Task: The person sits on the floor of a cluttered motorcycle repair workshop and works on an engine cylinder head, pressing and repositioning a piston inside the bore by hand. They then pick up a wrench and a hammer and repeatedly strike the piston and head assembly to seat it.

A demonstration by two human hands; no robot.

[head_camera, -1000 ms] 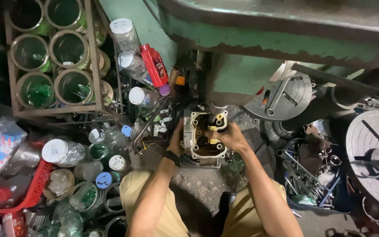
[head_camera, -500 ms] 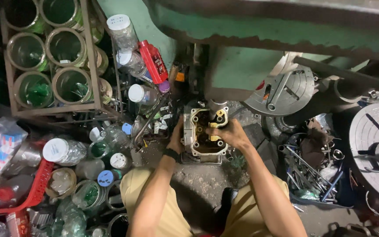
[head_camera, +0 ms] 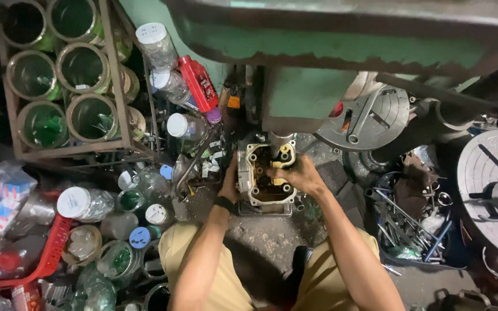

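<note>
The metal engine casting (head_camera: 263, 175) sits on the grimy floor at the centre of the view, directly below the green machine column (head_camera: 295, 92) at 12 o'clock. It is a pale, open-topped housing with dark, oily cavities inside.

The left hand (head_camera: 230, 181) presses flat against the casting's side at 9 o'clock, bracing it; its fingers are mostly hidden behind the wall, so I cannot tell how tightly they grip. The right hand (head_camera: 295, 173) reaches in from 3 o'clock, fingers curled over the upper rim and into the cavity, seemingly pinching something small there, though what it holds is too dark to make out.

To do this well, I judge the left hand should keep the housing from rocking while the right works with fingertips only, slowly, since the oily surfaces look slippery.

Outward, at 9 to 10 o'clock stand clear plastic jars (head_camera: 82, 201) and a red bottle (head_camera: 198, 83); at 3 o'clock lies a tray of loose metal tools (head_camera: 410, 224).
</note>
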